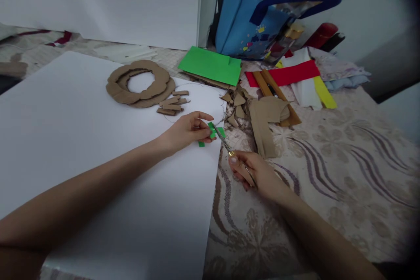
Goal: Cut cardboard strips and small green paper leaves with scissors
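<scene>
Now L hand (190, 130) is pinching green paper (213, 133), prob. light, bendy, tearable, best held by edges; at paper's 4 o'clock, R hand (255, 170) is gripping scissors (225, 143) by handles.

Head-worn view, facing forward and down, near both hands (254, 170)

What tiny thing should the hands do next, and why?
Probably make one small snip: the right hand holds the scissors with their blades at the green piece, and the left hand holds that piece.
</scene>
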A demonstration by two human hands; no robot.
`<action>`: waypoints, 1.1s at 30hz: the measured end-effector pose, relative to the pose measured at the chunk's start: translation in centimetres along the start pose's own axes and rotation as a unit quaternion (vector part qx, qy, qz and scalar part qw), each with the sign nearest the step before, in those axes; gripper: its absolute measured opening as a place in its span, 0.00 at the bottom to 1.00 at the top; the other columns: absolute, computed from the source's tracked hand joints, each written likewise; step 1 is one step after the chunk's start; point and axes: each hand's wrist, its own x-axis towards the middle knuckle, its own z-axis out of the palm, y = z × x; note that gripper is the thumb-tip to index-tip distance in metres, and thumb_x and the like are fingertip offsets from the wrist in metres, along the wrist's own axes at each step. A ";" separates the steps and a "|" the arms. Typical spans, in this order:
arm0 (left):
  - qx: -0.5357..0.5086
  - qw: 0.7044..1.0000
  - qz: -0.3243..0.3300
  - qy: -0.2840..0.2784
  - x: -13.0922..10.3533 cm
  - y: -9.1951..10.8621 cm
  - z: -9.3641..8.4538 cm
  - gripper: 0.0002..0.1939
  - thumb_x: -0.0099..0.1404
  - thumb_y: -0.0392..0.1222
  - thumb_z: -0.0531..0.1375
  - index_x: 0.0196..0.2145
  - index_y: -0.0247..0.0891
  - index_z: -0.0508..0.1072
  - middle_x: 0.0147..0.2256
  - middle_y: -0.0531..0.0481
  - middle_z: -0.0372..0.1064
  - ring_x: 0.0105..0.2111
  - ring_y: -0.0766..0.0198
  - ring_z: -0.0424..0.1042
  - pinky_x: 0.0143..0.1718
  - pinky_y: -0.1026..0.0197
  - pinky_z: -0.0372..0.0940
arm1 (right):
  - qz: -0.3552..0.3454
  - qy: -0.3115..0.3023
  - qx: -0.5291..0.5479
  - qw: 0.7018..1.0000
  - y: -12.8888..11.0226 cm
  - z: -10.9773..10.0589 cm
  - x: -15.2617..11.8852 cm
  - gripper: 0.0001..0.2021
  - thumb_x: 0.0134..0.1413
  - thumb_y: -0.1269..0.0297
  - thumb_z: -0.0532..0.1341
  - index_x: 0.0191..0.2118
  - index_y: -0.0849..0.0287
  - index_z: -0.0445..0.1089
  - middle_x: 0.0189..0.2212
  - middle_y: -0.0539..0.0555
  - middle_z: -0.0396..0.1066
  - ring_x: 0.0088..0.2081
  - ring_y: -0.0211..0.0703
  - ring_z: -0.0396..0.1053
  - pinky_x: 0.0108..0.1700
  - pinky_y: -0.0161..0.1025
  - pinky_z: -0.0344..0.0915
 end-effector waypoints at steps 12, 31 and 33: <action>0.472 0.837 0.262 0.086 0.2 -1.2 -0.7 0.09 0.61 0.33 0.54 0.39 0.34 0.72 0.39 0.43 0.67 0.37 0.62 0.67 0.36 0.60 0.63 | 0.009 0.076 0.055 0.996 -0.7 -1.4 0.8 0.27 0.48 0.35 0.53 0.24 0.59 0.60 0.16 0.44 0.54 0.14 0.30 0.52 0.15 0.31 0.53; 0.359 0.917 0.169 0.037 0.4 -0.3 -1.9 0.08 0.60 0.41 0.56 0.34 0.34 0.72 0.31 0.47 0.73 0.29 0.67 0.69 0.32 0.65 0.64 | -0.049 0.203 -0.322 0.924 -2.7 -2.0 5.9 0.12 0.47 0.56 0.62 0.25 0.60 0.68 0.20 0.51 0.66 0.23 0.39 0.61 0.25 0.34 0.52; 0.339 0.927 0.156 0.037 0.7 -0.5 -2.3 0.09 0.60 0.42 0.57 0.34 0.34 0.72 0.29 0.47 0.72 0.28 0.67 0.69 0.30 0.65 0.63 | -0.060 0.199 -0.290 0.934 -2.5 -2.0 5.9 0.09 0.46 0.59 0.62 0.26 0.60 0.68 0.20 0.50 0.66 0.22 0.38 0.61 0.24 0.34 0.52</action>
